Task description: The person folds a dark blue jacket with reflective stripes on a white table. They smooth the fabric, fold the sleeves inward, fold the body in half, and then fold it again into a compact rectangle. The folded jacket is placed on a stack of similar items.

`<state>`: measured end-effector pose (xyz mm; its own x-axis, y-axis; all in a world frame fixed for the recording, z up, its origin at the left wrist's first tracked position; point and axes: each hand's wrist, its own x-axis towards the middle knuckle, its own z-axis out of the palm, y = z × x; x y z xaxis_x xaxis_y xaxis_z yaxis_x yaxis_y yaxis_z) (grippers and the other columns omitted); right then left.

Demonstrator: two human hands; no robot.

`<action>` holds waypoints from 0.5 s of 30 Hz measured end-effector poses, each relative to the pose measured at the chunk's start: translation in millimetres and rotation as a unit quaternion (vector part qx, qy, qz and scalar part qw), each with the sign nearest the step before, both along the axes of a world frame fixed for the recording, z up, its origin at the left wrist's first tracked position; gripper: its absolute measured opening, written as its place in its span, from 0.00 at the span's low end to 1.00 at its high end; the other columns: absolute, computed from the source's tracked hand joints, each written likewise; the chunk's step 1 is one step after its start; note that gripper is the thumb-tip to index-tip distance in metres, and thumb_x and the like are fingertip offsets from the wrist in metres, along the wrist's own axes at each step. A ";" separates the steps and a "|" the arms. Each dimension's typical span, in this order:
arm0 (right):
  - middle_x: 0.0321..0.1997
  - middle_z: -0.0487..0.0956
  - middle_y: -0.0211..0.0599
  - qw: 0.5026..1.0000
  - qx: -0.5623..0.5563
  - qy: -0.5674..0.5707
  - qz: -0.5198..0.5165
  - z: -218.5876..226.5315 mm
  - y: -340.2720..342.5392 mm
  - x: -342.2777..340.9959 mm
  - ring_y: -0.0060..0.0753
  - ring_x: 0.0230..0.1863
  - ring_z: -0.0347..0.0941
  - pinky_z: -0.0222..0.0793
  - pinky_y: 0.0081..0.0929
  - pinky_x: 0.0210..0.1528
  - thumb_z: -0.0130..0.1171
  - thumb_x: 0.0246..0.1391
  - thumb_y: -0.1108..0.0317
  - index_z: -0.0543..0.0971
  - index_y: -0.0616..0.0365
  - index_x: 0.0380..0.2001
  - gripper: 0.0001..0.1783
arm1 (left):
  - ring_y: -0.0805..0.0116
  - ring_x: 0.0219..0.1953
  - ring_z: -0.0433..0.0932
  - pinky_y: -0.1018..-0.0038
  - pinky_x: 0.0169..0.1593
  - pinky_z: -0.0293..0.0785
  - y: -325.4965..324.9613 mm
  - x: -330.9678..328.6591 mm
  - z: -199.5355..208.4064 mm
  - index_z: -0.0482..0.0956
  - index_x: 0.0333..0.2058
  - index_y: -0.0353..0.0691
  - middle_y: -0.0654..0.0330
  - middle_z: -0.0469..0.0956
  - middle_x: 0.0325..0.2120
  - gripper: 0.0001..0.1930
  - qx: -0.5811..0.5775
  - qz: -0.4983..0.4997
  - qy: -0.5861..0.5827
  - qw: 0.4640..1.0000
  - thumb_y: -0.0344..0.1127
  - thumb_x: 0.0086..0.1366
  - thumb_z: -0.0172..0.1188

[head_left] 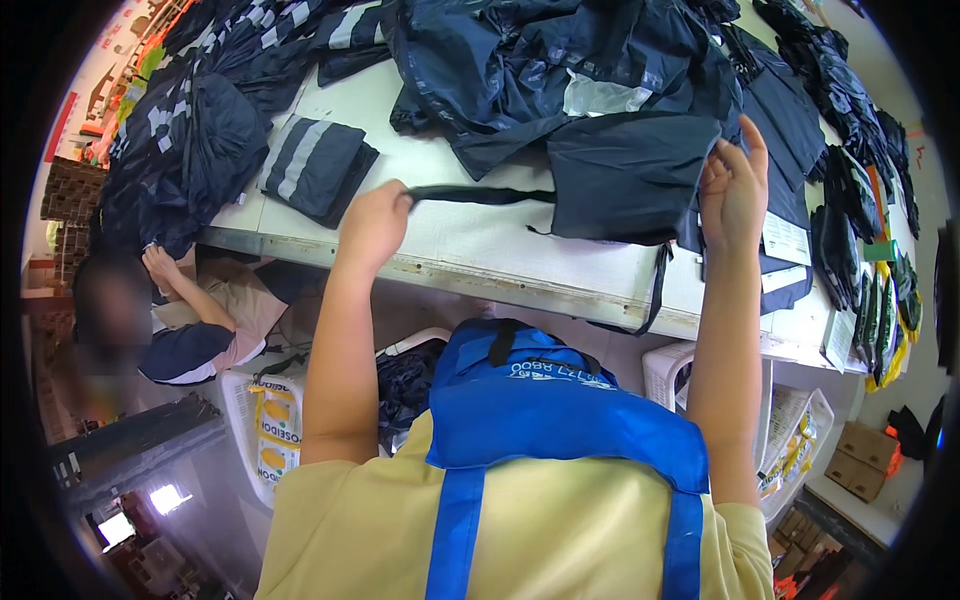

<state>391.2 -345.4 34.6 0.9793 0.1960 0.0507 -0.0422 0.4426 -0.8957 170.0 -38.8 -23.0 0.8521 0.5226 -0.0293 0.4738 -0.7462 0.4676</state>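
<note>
The left hand [375, 225] has its grip clenched on a dark strap [485, 195]; the right hand's [735, 190], at the folded fabric [625, 175], I cannot tell. Likely light, soft, slick; corners hold best.

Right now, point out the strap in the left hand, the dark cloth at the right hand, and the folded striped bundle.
Strap [480, 194]: head view, middle of its visible length.
Dark cloth [632, 176]: head view, middle of its upper face.
Striped bundle [316, 166]: head view, middle of its top.

Bright light fills the fisheye-warped, black-cornered view.
</note>
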 end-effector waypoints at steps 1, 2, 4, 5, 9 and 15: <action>0.38 0.76 0.40 1.000 0.007 -0.015 0.018 0.6 -0.2 12.9 0.31 0.36 0.76 0.74 0.20 0.37 0.48 0.57 0.79 0.62 0.61 0.56 0.23 | 0.70 0.23 0.74 0.70 0.29 0.69 -6.2 -1.2 1.2 0.77 0.32 0.33 0.55 0.72 0.17 0.08 -0.184 0.021 0.036 0.982 0.33 0.61 0.54; 0.40 0.76 0.42 0.999 0.007 -0.013 0.028 2.4 6.4 23.8 0.33 0.39 0.76 0.74 0.22 0.40 0.49 0.58 0.78 0.61 0.61 0.57 0.24 | 0.70 0.22 0.73 0.71 0.29 0.68 -13.3 -2.9 4.5 0.77 0.32 0.34 0.56 0.72 0.17 0.08 -0.182 -0.031 0.062 0.981 0.32 0.61 0.53; 0.44 0.76 0.46 0.999 0.005 -0.012 0.037 11.3 16.5 47.8 0.36 0.45 0.75 0.72 0.24 0.46 0.49 0.59 0.76 0.61 0.60 0.60 0.25 | 0.71 0.22 0.72 0.74 0.28 0.67 -25.7 -1.8 13.0 0.77 0.33 0.36 0.58 0.72 0.17 0.06 -0.213 -0.148 0.104 0.960 0.32 0.61 0.54; 0.48 0.75 0.48 0.996 0.008 -0.036 0.078 15.1 25.4 57.1 0.38 0.48 0.74 0.70 0.25 0.49 0.50 0.59 0.75 0.60 0.60 0.61 0.26 | 0.70 0.25 0.73 0.74 0.31 0.68 -32.4 -2.1 26.4 0.77 0.33 0.36 0.58 0.75 0.21 0.06 -0.275 -0.233 0.100 0.927 0.31 0.60 0.55; 0.72 0.50 0.43 0.966 -0.049 -0.063 0.246 38.7 66.4 50.0 0.53 0.59 0.66 0.62 0.46 0.60 0.58 0.56 0.64 0.38 0.40 0.70 0.48 | 0.54 0.52 0.71 0.68 0.54 0.67 -45.2 -12.0 50.6 0.76 0.29 0.37 0.48 0.71 0.53 0.04 -0.360 -0.496 -0.004 0.790 0.30 0.57 0.59; 0.62 0.65 0.51 0.915 -0.335 -0.153 -0.163 -65.2 -40.6 13.9 0.40 0.64 0.60 0.55 0.30 0.63 0.61 0.53 0.64 0.58 0.65 0.63 0.38 | 0.41 0.47 0.74 0.61 0.52 0.68 -48.5 4.4 58.8 0.77 0.35 0.34 0.33 0.69 0.50 0.07 -0.617 -0.584 -0.007 0.527 0.32 0.64 0.57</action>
